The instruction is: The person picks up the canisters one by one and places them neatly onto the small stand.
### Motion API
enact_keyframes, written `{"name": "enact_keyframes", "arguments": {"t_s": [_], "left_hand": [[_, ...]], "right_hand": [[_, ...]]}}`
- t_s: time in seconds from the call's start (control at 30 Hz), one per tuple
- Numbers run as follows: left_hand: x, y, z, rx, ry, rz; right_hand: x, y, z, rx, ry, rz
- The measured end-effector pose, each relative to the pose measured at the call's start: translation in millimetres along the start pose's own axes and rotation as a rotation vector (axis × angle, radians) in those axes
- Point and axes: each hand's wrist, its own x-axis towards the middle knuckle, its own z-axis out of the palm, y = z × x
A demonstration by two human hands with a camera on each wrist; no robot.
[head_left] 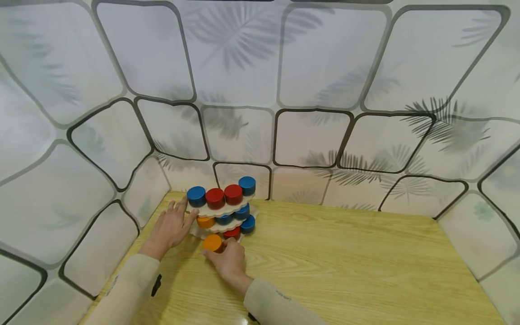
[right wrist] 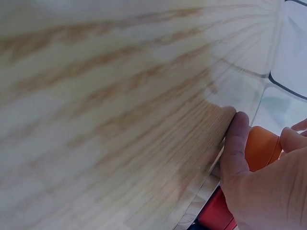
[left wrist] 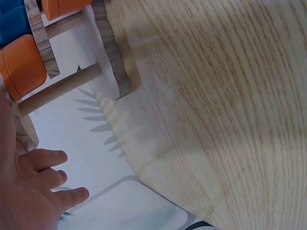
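A three-tier wooden rack [head_left: 217, 211] with wavy edges holds round blocks. On its top tier sit a blue block [head_left: 197, 197], two red blocks [head_left: 215, 199] and another blue one. The middle tier carries an orange block [head_left: 205, 222] beside blue ones; a red block [head_left: 231, 233] and a blue block [head_left: 248, 224] show on the lowest. My right hand [head_left: 232, 265] pinches an orange round block [head_left: 212, 243] between thumb and fingers at the front of the lowest tier. My left hand [head_left: 169, 226] rests against the rack's left end, its fingers [left wrist: 50, 158] extended.
The rack stands on a wood-grain table [head_left: 345, 257], near its back left corner. Patterned walls [head_left: 239, 135] rise close behind it and along the left side. Wooden dowels [left wrist: 60, 88] join the tiers.
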Motion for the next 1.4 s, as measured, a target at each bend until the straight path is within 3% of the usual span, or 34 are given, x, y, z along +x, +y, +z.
{"name": "enact_keyframes", "arguments": {"t_s": [0.6,0.77,1.07,1.4], "left_hand": [[2.3,-3.2,1.6,-0.001,0.001,0.000],[1.7,-3.5,2.1,-0.004,0.001,-0.001],[0.4,-2.1,0.6,-0.019,-0.011,-0.004],[1.2,-1.4,0.3,-0.006,-0.013,-0.014]], "right_hand": [[0.5,5.3,1.0,0.033,0.039,-0.022],[1.7,4.5,2.6,0.122,0.003,0.038],[7.0,6.1,4.5,0.219,-0.045,0.078],[7.8,2.8,2.9,0.437,-0.149,0.181]]}}
